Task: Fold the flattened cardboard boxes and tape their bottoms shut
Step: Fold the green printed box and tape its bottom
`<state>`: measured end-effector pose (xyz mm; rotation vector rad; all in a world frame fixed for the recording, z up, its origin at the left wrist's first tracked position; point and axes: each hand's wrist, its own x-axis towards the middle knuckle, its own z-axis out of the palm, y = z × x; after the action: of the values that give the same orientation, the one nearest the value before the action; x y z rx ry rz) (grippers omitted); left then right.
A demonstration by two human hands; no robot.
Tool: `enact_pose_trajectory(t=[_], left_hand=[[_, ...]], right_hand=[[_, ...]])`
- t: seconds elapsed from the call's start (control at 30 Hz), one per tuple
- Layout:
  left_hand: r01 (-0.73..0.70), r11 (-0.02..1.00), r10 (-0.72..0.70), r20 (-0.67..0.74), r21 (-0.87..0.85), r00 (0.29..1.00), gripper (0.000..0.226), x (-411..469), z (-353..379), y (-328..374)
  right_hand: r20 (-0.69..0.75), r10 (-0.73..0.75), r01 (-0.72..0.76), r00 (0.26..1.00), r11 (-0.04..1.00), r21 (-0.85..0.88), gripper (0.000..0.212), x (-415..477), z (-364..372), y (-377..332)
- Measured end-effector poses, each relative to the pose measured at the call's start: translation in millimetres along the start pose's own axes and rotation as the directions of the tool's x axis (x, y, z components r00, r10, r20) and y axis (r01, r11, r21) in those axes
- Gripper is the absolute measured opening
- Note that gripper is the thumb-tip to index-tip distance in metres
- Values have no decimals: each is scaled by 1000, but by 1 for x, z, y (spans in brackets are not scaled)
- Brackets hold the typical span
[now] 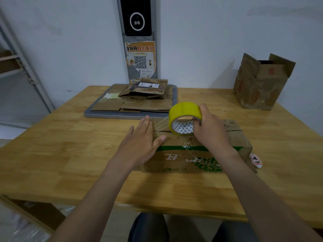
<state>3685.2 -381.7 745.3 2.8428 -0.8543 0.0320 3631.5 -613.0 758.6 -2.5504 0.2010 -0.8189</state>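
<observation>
A folded cardboard box (232,137) with green print lies on the wooden table (61,145), its closed flaps facing up. My right hand (209,128) grips a yellow tape roll (183,112) standing on the box's centre seam. A strip of clear tape runs from the roll leftwards over the box's left end. My left hand (141,138) lies flat with straight fingers against that left end, on the tape.
A grey tray (97,112) at the table's back holds several flattened cardboard boxes (145,100). An upright open box (260,84) stands at the back right. A small white tag (256,160) lies beside the box's right end. A metal rack stands at left.
</observation>
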Motion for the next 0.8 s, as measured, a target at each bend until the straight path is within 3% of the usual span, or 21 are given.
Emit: enact_pose_trajectory(t=[0.2,0.43,0.57,0.8], left_hand=[[17,1000,-17,10,-11,1000,112,4,0,3],[48,999,-49,-220,-13,974,89,-14,19,15],[8,997,5,-162,78,987,82,-6,10,12],[-45,999,45,15,28,999,78,7,-3,11]], right_hand=[[6,1,-1,1000,999,38,22,2,1,-1],[0,8,-8,1000,1000,11,20,-1,0,3],[35,-27,27,999,1000,9,23,2,-2,1],[75,11,-20,997,993,117,16,2,-5,-2]])
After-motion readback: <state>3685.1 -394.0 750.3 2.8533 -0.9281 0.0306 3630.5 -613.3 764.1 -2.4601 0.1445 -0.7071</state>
